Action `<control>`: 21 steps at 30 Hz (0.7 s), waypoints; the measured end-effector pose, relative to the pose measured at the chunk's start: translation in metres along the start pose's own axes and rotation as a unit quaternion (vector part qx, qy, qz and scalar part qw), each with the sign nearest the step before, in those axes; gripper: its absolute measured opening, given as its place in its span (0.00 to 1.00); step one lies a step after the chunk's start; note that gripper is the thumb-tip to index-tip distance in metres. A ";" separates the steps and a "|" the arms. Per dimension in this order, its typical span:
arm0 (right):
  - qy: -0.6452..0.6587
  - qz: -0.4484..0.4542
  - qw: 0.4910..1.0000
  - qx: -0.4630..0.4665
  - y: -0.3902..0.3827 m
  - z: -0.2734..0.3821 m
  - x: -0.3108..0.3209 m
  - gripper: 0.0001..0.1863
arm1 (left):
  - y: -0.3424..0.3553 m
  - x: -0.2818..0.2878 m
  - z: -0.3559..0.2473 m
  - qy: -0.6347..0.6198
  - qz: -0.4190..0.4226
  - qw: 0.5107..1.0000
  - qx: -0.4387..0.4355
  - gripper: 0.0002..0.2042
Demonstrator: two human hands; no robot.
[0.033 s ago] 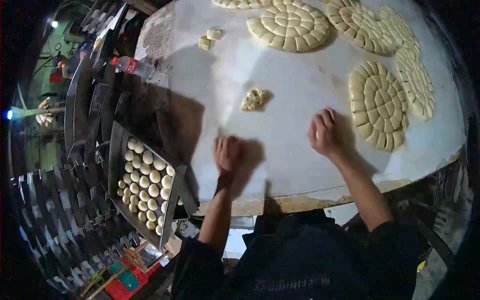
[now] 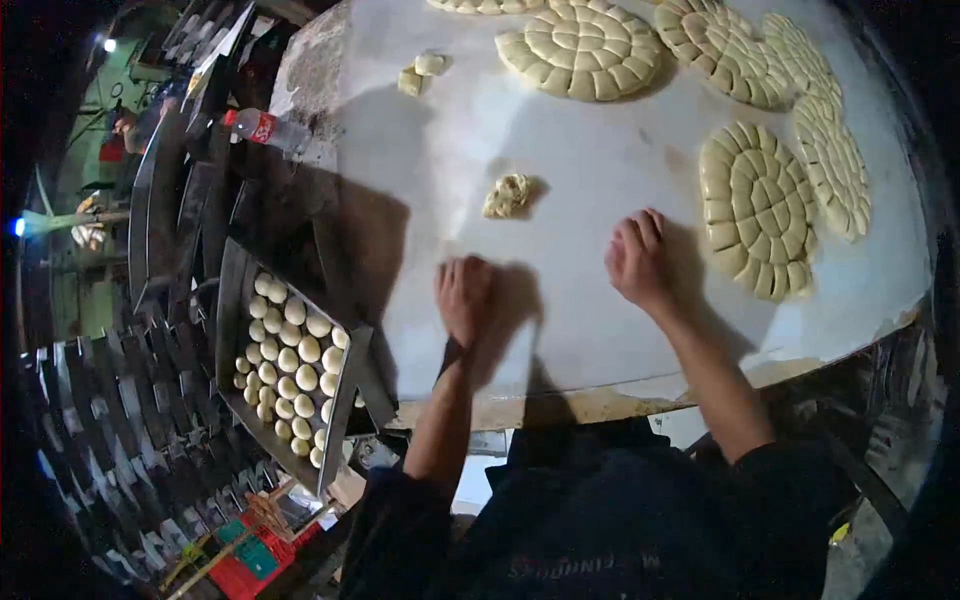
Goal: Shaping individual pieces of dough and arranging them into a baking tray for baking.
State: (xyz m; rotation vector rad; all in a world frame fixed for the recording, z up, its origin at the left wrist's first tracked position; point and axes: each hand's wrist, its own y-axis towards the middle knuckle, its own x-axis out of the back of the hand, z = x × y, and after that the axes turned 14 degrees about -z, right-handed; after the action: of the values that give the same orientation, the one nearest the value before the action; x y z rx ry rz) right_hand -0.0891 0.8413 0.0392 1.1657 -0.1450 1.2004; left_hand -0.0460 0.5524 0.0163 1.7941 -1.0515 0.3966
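My left hand rests on the pale work table with its fingers curled over; whatever lies under the palm, if anything, is hidden. Further right, my right hand is also on the table, its fingers bent inward and their inner side hidden. Beyond and between the two hands sits a small rough lump of dough, touched by neither. Nearest to my right hand, on its right, is a flat oval of dough cut into many pieces.
More cut dough rounds lie along the far and right sides. Small dough pieces sit at the far left, near a plastic bottle lying on its side. Left of the table a metal tray holds several dough balls; stacked trays stand beyond.
My left hand has shifted slightly right and away from me. My right hand has moved a little to the left, toward the other hand. The dough stays where it was.
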 end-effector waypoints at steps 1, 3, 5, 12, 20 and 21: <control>-0.016 -0.021 0.999 -0.019 -0.003 0.021 -0.010 0.08 | -0.005 0.005 -0.010 -0.049 0.029 0.997 0.043 0.08; -0.028 -0.003 0.999 -0.019 -0.028 0.030 -0.015 0.08 | -0.021 0.001 -0.030 -0.050 0.107 0.993 0.023 0.10; 0.009 0.090 0.996 0.019 -0.047 0.054 0.009 0.07 | -0.075 0.035 -0.020 -0.013 0.122 0.989 -0.077 0.12; -0.061 0.051 0.992 0.095 -0.002 0.001 0.014 0.05 | -0.027 0.054 0.092 0.014 0.065 0.998 0.014 0.13; -0.110 -0.015 0.993 -0.047 -0.060 0.079 -0.015 0.04 | -0.097 -0.021 0.012 -0.231 0.006 0.942 0.242 0.09; -0.086 -0.038 0.996 -0.010 -0.065 0.091 -0.019 0.03 | -0.146 -0.033 0.037 -0.278 -0.006 0.933 0.228 0.10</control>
State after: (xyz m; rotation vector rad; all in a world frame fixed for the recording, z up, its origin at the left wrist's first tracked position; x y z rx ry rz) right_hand -0.0041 0.7670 0.0285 1.2463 -0.2410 1.0296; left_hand 0.0452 0.5567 -0.1078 2.4136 -1.4164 0.1218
